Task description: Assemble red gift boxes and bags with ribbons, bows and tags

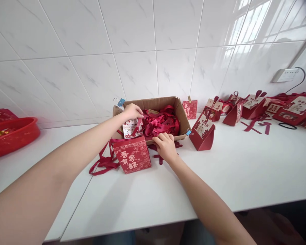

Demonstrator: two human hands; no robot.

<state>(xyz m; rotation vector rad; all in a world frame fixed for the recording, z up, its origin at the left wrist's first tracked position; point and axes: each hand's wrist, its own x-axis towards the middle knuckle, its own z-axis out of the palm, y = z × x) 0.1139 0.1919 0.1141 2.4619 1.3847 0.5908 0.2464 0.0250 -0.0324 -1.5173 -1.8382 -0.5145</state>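
An open cardboard box (153,102) stands by the wall, heaped with dark red ribbons (163,122). My left hand (132,111) reaches over its left side, fingers pinched on a strip of red ribbon (137,127). Beneath that strip lies a white printed card (129,130). At the box's front edge, my right hand (166,146) has its fingers curled over the rim. In front of the box, to the left of that hand, a red box with white characters (132,158) leans back slightly. Loose ribbon (105,163) trails on the table beside it.
Folded red gift boxes (202,132) stand to the right, several more farther along. At the left is a red basin (28,131). Blue binder clips (121,102) grip the cardboard box's corners. A black ring (287,126) and a wall power strip (287,75) are far right.
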